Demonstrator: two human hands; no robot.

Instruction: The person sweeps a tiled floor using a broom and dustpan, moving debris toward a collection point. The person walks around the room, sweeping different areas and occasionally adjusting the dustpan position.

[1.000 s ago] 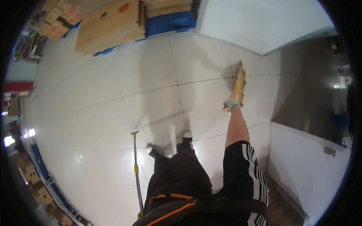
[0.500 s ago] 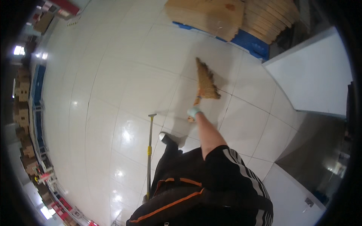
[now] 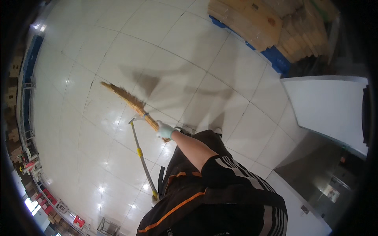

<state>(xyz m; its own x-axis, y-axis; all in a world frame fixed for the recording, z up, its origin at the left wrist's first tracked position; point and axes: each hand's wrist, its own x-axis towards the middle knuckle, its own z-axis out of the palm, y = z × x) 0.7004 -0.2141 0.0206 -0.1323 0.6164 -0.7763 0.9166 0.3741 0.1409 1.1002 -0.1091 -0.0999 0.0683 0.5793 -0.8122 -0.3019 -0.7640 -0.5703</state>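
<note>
The straw-coloured bristle broom (image 3: 125, 96) is left of centre, its handle gripped by the closed fingers of the pale-gloved right hand (image 3: 165, 131). At lower centre, the left hand (image 3: 154, 201) meets a thin grey pole (image 3: 145, 169); its fingers are too indistinct to tell. Glossy pale floor tiles (image 3: 130, 23) carry glare; brown cardboard stacks (image 3: 252, 23) sit upper right.

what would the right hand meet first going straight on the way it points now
Probably the tiled floor, beyond the straw broom the right hand holds; the pole tool's T-shaped head sits close beside that line, though depth is unclear.
</note>
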